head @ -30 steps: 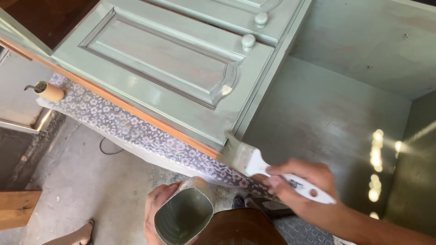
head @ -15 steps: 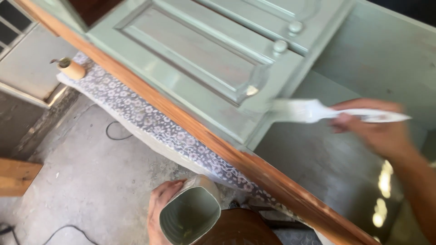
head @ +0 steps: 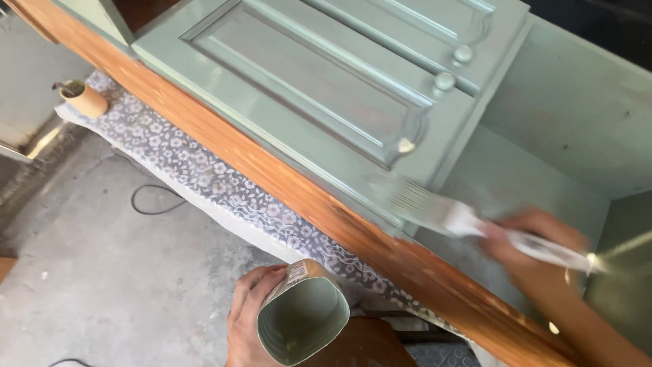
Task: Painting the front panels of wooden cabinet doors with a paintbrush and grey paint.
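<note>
Two hands: right hand (head: 536, 241) brush (head: 435, 207) at door edge (head: 380, 204).

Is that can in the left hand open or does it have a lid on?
Open. The paint can in the left hand has no lid: you look straight into its mouth, with green-coated inner walls showing.

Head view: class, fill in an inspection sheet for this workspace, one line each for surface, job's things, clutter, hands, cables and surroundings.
Surface: green cabinet door with two knobs, lying flat; wooden edge below it.
Job's things: paintbrush, bristles on the door's lower corner, blurred; can, open, coated green inside.
Clutter: small brown pot on the floral cloth.
Hands: right hand grips the brush handle; left hand holds the can.
Cables: one black cable looped on the floor.
Surroundings: concrete floor; green cabinet interior at right.
</note>
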